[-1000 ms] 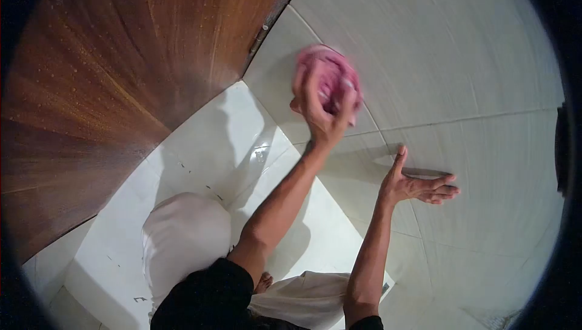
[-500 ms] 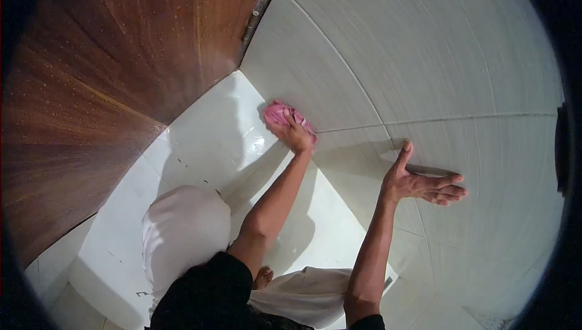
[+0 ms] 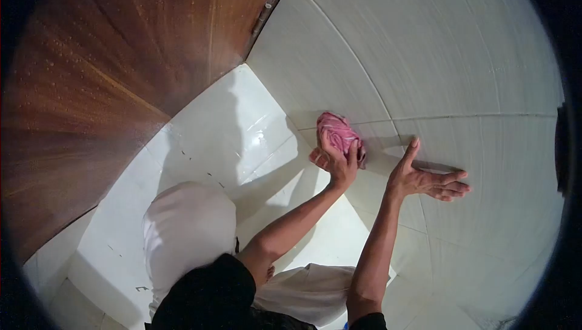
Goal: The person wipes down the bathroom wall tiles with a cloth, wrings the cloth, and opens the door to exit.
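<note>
My left hand [image 3: 336, 163] is closed on a crumpled pink cloth [image 3: 339, 131], which lies against the pale tiled wall [image 3: 436, 63] low down, close to where wall and floor meet. The thumb is on the cloth's right side and the fingers curl on its left. To the right, my right hand [image 3: 429, 184] is braced on the same wall, thumb up and fingers stretched out to the right, with nothing in it. The arm's shadow falls on the tiles around it.
A brown wooden door [image 3: 115, 57] with water drops stands at the left, its hinge [image 3: 260, 24] beside the wall. White floor tiles [image 3: 206, 130] look wet and carry small dark marks. My knees in light cloth [image 3: 191, 227] are at the bottom. A dark object [image 3: 562, 148] edges the far right.
My left hand first swept the cloth down and left along the wall to its bottom edge, then moved back right. My right hand has stayed nearly in place on the wall.
</note>
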### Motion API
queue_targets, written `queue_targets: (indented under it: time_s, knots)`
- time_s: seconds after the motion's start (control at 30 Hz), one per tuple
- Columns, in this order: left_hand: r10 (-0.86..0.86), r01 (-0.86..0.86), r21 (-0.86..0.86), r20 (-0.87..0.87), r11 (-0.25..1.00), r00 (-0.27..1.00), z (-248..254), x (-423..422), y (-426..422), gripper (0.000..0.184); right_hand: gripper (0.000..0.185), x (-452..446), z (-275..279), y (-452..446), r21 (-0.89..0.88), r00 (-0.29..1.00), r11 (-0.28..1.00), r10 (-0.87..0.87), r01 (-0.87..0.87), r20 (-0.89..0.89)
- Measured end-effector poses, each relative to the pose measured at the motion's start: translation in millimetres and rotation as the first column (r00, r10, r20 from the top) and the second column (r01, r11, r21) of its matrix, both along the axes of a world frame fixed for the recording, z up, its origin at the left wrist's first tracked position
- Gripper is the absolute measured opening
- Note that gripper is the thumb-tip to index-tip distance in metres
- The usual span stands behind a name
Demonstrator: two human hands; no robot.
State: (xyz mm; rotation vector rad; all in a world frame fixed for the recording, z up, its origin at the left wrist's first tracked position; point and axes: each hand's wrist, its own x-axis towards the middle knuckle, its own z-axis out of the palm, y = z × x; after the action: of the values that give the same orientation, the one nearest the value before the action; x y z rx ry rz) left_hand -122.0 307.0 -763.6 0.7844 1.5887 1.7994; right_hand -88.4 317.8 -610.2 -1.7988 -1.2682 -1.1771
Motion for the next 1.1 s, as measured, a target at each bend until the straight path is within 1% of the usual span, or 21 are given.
queue_targets:
  time_s: [0.03, 0.07, 0.17, 0.2, 0.23, 0.27, 0.3, 0.33, 0.43, 0.47, 0.53, 0.57, 0.63, 0.67, 0.73, 0.8, 0.87, 0.93, 1.0, 1.07, 1.1]
  knots:
    - [-0.046, 0.047, -0.069, 0.020, 0.996, 0.999, -7.4, 1.1, -3.5, 0.084, 0.127, 1.1, 0.5, 1.7, 0.001, 1.000, 1.000, -0.002, 0.002, 0.019]
    - [-0.043, 0.045, -0.068, 0.026, 0.997, 0.999, -14.1, 3.5, -1.4, 0.084, 0.127, 1.8, -0.2, 2.2, 0.005, 0.999, 1.000, -0.010, 0.010, 0.035]
    - [0.158, -0.094, -0.326, 0.176, 0.941, 0.972, -28.9, 6.7, 2.6, 0.068, 0.127, 3.9, -1.3, -1.9, 0.010, 0.998, 0.999, -0.041, 0.040, 0.039]
    - [0.148, -0.086, -0.318, 0.175, 0.944, 0.973, -36.9, 6.2, 1.5, 0.068, 0.127, 3.7, -1.7, -1.4, 0.006, 0.999, 0.999, -0.042, 0.042, 0.030]
    - [0.115, 0.121, -0.397, 0.521, 0.910, 0.846, -46.0, 3.9, -0.4, 0.065, 0.127, 3.1, -2.5, -1.4, 0.001, 0.999, 0.999, -0.041, 0.041, 0.020]
    - [0.129, 0.337, -0.393, 0.792, 0.855, 0.596, -56.9, 3.9, -3.5, 0.066, 0.127, 2.5, -2.9, -1.9, 0.005, 0.999, 0.999, -0.044, 0.044, 0.017]
    - [0.180, 0.530, -0.299, 0.947, 0.794, 0.265, -65.8, 5.9, -2.6, 0.072, 0.126, 1.5, -2.6, 0.1, 0.007, 0.999, 0.999, -0.034, 0.034, 0.033]
    - [0.170, 0.531, -0.293, 0.948, 0.795, 0.268, -73.0, 12.3, -2.7, 0.072, 0.126, 1.6, -1.9, 0.8, 0.010, 0.998, 1.000, -0.028, 0.027, 0.050]
    - [0.190, 0.724, -0.168, 0.980, 0.669, 0.053, -85.5, 35.2, -12.7, 0.055, 0.124, 2.8, 0.1, -5.0, 0.006, 0.998, 1.000, -0.017, 0.017, 0.067]
    - [0.176, 0.722, -0.167, 0.982, 0.671, 0.064, -61.3, 28.7, -13.0, 0.055, 0.123, 1.4, 0.3, -4.3, 0.002, 0.998, 1.000, 0.004, -0.004, 0.069]
    - [0.165, 0.707, -0.116, 0.986, 0.697, -0.002, 17.1, 4.7, -16.4, 0.055, 0.122, -2.8, 0.8, -2.7, 0.018, 0.998, 0.999, 0.030, -0.031, 0.057]
    - [0.147, 0.701, -0.111, 0.989, 0.704, 0.009, 30.8, 2.5, -16.7, 0.055, 0.118, -3.9, 0.9, -3.8, 0.005, 0.998, 0.999, 0.054, -0.054, 0.030]
    - [-0.101, 0.744, 0.141, 0.990, 0.653, -0.099, 57.0, -3.2, -20.8, 0.056, 0.111, -6.4, 1.6, -11.1, -0.017, 0.995, 0.995, 0.098, -0.098, -0.022]
    - [-0.166, 0.725, 0.160, 0.984, 0.670, -0.063, 89.0, -17.2, -21.9, 0.055, 0.111, -7.4, 2.1, -15.0, 0.008, 0.994, 0.995, 0.102, -0.102, -0.030]
    - [-0.230, 0.705, 0.193, 0.972, 0.682, -0.044, 113.7, -28.6, -20.8, 0.052, 0.102, -9.0, 5.2, -28.8, -0.124, 0.969, 0.975, 0.160, -0.185, -0.189]
    - [-0.318, 0.677, 0.251, 0.948, 0.692, -0.026, 141.1, -37.6, -27.3, 0.048, 0.091, -20.8, 19.5, -46.5, -0.174, 0.925, 0.942, 0.227, -0.288, -0.305]
    - [-0.403, 0.739, 0.323, 0.912, 0.591, -0.076, 155.5, -60.1, -36.9, 0.038, 0.083, -33.3, 38.2, -64.5, -0.186, 0.835, 0.897, 0.273, -0.400, -0.477]
    - [-0.529, 0.805, 0.331, 0.848, 0.493, -0.025, 180.1, -86.5, -40.3, 0.034, 0.072, -42.9, 63.8, -84.4, -0.154, 0.742, 0.838, 0.360, -0.524, -0.565]
    - [-0.613, 0.740, 0.183, 0.701, 0.647, 0.363, 232.9, -102.3, -57.2, 0.052, 0.063, -44.1, 91.0, -105.8, -0.208, 0.682, 0.776, 0.351, -0.595, -0.641]
    - [-0.714, 0.713, 0.106, 0.235, 0.693, 0.659, 234.4, -103.2, -45.2, 0.064, 0.058, -47.8, 121.5, -116.6, -0.028, 0.377, 0.675, 0.377, -0.737, -0.846]
    - [-0.722, 0.712, 0.129, 0.197, 0.690, 0.664, 251.0, -109.4, -40.0, 0.064, 0.059, -46.2, 127.3, -118.3, 0.036, 0.212, 0.651, 0.299, -0.758, -0.930]
